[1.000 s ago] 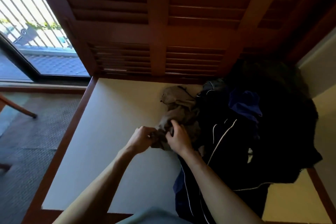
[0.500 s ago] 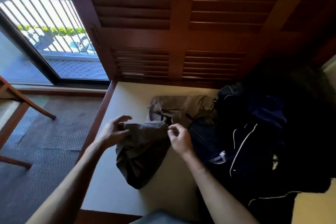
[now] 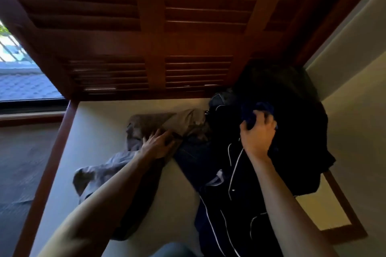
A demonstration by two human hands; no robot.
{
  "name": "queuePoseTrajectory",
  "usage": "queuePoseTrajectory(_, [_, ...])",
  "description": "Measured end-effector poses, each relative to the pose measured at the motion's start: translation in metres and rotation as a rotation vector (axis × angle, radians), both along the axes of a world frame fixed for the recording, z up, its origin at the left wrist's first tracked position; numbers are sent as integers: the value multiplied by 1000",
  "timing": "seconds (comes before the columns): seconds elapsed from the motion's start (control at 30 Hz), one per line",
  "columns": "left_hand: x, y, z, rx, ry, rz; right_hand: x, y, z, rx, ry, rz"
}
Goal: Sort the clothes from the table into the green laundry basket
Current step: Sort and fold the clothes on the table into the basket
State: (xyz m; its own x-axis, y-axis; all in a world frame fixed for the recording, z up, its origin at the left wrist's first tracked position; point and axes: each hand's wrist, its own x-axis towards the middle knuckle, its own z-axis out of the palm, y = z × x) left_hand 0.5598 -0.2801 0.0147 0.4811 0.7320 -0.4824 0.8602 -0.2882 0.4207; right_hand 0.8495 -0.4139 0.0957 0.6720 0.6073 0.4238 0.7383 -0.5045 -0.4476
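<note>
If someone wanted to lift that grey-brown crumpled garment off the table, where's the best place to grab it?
Probably at the bunched fold in the middle of the grey-brown crumpled garment, where the left hand already rests. Come from above on the near left side: there the cloth lies on the pale tabletop, while its right end runs against the dark navy white-piped jacket.

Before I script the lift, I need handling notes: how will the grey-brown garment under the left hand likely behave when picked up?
Probably floppy: the grey-brown garment lies crumpled and creased. Likely to trail, since one end drapes toward the table edge. Left hand rests on it.
</note>
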Motion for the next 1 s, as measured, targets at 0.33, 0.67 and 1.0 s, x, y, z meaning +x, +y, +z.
queuePoseTrajectory(0.33, [-106,8,-68,-146,118,435,9,52,-12,-263,284,66])
queuePoseTrajectory(0.67, [-11,17,79,-505,-677,457,-175,38,-20,-59,181,943])
queuePoseTrajectory(1.0, [-70,-74,22,-466,-129,134,-197,-40,-73,-584,695,810])
